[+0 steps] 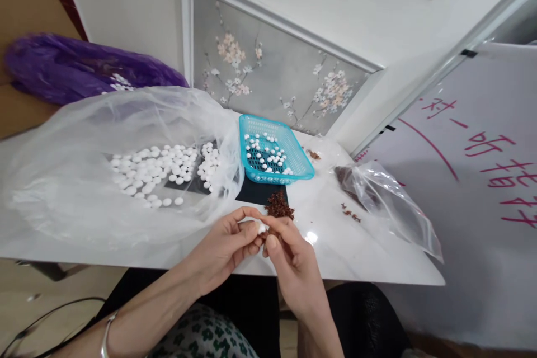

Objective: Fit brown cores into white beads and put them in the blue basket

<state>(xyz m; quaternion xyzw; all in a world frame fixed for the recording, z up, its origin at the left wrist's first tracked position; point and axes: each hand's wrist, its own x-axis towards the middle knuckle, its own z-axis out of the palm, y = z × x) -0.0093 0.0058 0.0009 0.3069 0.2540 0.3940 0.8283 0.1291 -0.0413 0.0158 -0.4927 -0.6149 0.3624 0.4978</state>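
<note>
My left hand pinches a small white round seed between thumb and fingers at the table's near edge. My right hand meets it fingertip to fingertip and picks at brown skin on the same seed. Just beyond the fingers lies a small heap of red-brown peelings on a black mat. A turquoise plastic basket behind the heap holds several white seeds. To the left, a big clear plastic bag holds many more white seeds.
A smaller clear bag with brown bits lies on the right of the white table. A purple bag sits at the far left. A floral framed panel leans on the wall; a whiteboard with red writing stands right.
</note>
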